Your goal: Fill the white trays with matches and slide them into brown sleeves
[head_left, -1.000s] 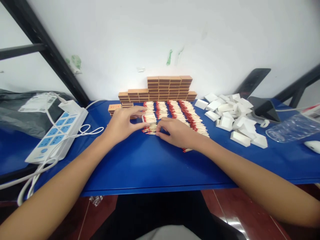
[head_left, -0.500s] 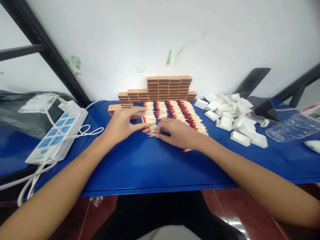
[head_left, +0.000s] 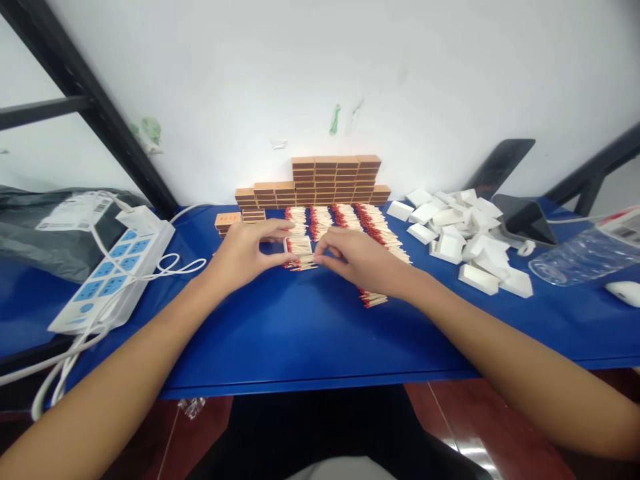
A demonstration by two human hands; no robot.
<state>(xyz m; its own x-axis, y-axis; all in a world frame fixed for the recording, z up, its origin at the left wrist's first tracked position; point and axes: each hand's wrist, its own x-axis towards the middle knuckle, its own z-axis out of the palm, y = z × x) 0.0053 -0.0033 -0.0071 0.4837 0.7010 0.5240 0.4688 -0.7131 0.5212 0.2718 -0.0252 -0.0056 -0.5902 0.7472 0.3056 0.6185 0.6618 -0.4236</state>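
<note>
Between the thumb and fingers of my left hand (head_left: 245, 253) is a small white matchbox tray (head_left: 285, 245) filled with red-tipped matches (head_left: 300, 247). My right hand (head_left: 355, 259) is closed in a pinch at the tray's right end, its fingertips on the plain ends of matches there. More loose matches lie under and just in front of the tray. Behind and to the right, matches (head_left: 345, 217) lie in several long rows, heads to the left. My right hand and wrist hide part of these rows.
Brown matchboxes (head_left: 335, 179) are stacked against the wall, with a few more (head_left: 229, 221) at the left. White empty trays (head_left: 453, 223) are heaped at the right, near a dark phone-like object (head_left: 525, 217) and a clear plastic bottle (head_left: 575, 257). A power strip (head_left: 115, 270) with cables stands left.
My right hand has moved slightly up to the tray's right end, its fingertips drawing together. My left hand still holds the tray, tilted a little more toward me. The camera view has shifted slightly.
</note>
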